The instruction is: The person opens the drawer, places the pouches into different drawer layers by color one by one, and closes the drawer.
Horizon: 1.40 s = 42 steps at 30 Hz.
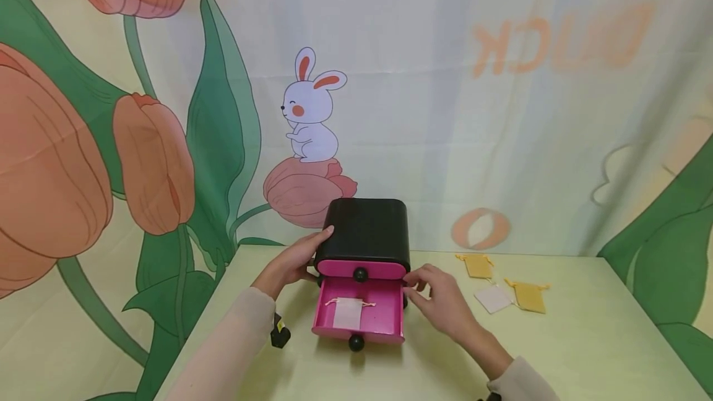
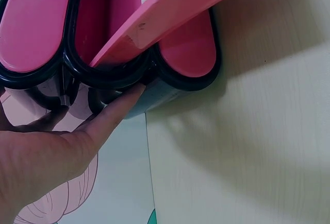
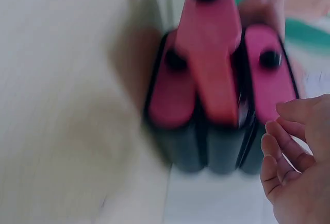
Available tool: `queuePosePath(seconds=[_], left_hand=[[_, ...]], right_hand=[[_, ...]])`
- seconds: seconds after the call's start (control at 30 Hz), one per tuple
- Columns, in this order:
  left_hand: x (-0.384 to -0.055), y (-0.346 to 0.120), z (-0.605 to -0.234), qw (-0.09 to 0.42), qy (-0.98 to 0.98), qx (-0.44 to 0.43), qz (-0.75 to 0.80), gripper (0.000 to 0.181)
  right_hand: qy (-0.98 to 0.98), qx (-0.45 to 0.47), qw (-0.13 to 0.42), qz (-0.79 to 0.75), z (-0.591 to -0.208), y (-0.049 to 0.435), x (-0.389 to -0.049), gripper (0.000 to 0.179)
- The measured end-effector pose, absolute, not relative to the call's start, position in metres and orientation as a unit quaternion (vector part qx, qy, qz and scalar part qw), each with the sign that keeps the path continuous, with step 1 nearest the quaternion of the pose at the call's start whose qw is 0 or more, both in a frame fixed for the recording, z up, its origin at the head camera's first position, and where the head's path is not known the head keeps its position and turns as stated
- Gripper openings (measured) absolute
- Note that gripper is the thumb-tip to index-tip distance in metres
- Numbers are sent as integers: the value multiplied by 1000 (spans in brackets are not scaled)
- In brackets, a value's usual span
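A black mini drawer cabinet [image 1: 367, 228] with pink drawers stands on the table. Its middle drawer [image 1: 384, 311] is pulled out, tilting down at the front, with a small white drawstring pouch [image 1: 348, 312] inside. My left hand [image 1: 298, 258] rests against the cabinet's left side, thumb toward the top edge; in the left wrist view a straight finger [image 2: 116, 110] touches the black casing. Beside the cabinet's right side is my right hand [image 1: 440, 299], fingers loosely bent and fingertips close to the casing, holding nothing. The top drawer [image 1: 334, 269] and bottom drawer [image 2: 191, 46] are closed.
To the right on the table lie two yellow drawstring pouches [image 1: 529, 297] and a white pouch [image 1: 493, 297]. A printed curtain [image 1: 401, 110] with a rabbit and tulips hangs right behind the table. The right wrist view is blurred.
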<state>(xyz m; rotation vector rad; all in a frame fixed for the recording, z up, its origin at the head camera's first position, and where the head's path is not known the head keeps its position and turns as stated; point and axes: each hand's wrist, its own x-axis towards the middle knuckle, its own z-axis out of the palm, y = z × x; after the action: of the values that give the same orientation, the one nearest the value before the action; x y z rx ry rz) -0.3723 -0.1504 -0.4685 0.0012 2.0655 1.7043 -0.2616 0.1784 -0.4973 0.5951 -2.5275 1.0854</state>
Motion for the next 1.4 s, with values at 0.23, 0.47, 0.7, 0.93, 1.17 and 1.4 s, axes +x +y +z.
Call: queuePosePath(seconds=[0.23, 0.47, 0.7, 0.93, 1.17, 1.4], left_hand=[[-372, -151, -469, 231, 751, 5, 618, 89], [-372, -151, -469, 232, 749, 1, 621, 89], [-372, -151, -470, 232, 751, -2, 619, 89], [-373, -152, -469, 230, 751, 0, 619, 87], [-372, -151, -469, 233, 750, 2, 619, 91], [-373, -151, -468, 233, 751, 4, 618, 88]], right_hand=[[-914, 130, 173, 343, -532, 265, -271, 12], [-937, 51, 143, 314, -567, 336, -277, 27], [-955, 4, 123, 270, -581, 364, -287, 30], [-964, -3, 128, 235, -588, 369, -286, 16], [-959, 19, 161, 233, -587, 365, -291, 4], [-937, 87, 153, 301, -546, 331, -283, 6]])
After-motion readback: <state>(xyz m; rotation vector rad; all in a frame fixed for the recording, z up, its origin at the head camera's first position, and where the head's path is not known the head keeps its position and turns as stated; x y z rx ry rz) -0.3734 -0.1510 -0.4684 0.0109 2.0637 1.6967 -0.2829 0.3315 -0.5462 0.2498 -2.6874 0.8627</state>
